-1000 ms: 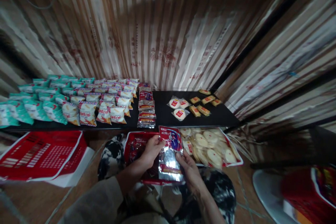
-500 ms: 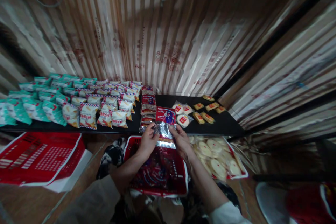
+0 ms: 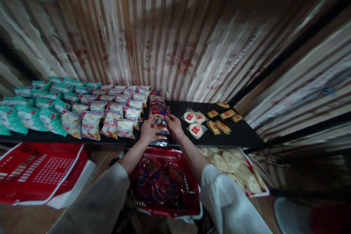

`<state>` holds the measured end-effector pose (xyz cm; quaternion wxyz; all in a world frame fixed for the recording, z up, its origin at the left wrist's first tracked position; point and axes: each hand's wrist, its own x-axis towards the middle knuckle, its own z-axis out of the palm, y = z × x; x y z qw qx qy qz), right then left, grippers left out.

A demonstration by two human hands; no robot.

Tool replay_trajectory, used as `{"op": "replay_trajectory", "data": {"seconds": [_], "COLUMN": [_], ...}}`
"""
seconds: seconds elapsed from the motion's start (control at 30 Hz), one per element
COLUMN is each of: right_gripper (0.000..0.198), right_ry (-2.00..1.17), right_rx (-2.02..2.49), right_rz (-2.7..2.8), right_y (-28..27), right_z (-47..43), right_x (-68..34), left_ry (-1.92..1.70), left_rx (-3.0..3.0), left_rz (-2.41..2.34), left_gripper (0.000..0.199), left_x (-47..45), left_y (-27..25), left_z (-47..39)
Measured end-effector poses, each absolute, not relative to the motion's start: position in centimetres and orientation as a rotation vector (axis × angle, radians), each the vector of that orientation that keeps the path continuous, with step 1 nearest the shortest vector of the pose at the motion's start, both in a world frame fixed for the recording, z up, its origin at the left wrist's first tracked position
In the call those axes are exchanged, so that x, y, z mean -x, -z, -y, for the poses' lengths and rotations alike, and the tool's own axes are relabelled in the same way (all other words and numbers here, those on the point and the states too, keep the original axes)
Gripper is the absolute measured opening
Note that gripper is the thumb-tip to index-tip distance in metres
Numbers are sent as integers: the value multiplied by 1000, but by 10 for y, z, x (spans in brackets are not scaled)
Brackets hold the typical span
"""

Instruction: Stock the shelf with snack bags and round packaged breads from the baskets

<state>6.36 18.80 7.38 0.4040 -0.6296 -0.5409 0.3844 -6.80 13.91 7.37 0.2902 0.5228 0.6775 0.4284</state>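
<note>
Both hands hold one red and silver snack packet point(image 3: 160, 110) by its two sides, over the column of like packets on the black shelf point(image 3: 175, 108). My left hand point(image 3: 148, 130) is closed on the left edge, and my right hand point(image 3: 173, 125) pinches the right edge. Beneath the held packet, part of another silver-ended packet point(image 3: 159, 140) shows at the shelf's front. Below, between my forearms, a red basket point(image 3: 192, 175) holds many more of these red packets.
Left on the shelf stand rows of white chip bags point(image 3: 91, 124) and teal bags point(image 3: 30, 119). To the right lie round wrapped cakes point(image 3: 196, 129) and small yellow packets point(image 3: 223, 127). A basket of pale round cakes point(image 3: 230, 159) and a red crate point(image 3: 41, 170) sit below.
Both hands have moved forward and slightly left with the packet, from above the basket and the shelf's front edge to over the packet column. The packet now lies flatter.
</note>
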Motion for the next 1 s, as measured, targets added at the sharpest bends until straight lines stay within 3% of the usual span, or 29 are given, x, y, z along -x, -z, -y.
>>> {"op": "replay_trajectory", "data": {"seconds": [0.33,0.6,1.0], "right_gripper": [28,46,38], "right_ry": [-716,-541,-654], "right_rx": [1903,1861,1697], "right_rz": [1579,1629,1622], "right_y": [-67,-65,-62], "right_z": [-192,-189,-185], "right_x": [-60,-59,-62], "left_ry": [-950,-988,-1131], "left_rx": [-1643,-1681,-1834], "left_rz": [-1975,-2003,-1883], "left_gripper": [37,36,38], "left_x": [69,63,62], "left_y": [-58,-57,-56], "left_z": [-140,-130,-126]}}
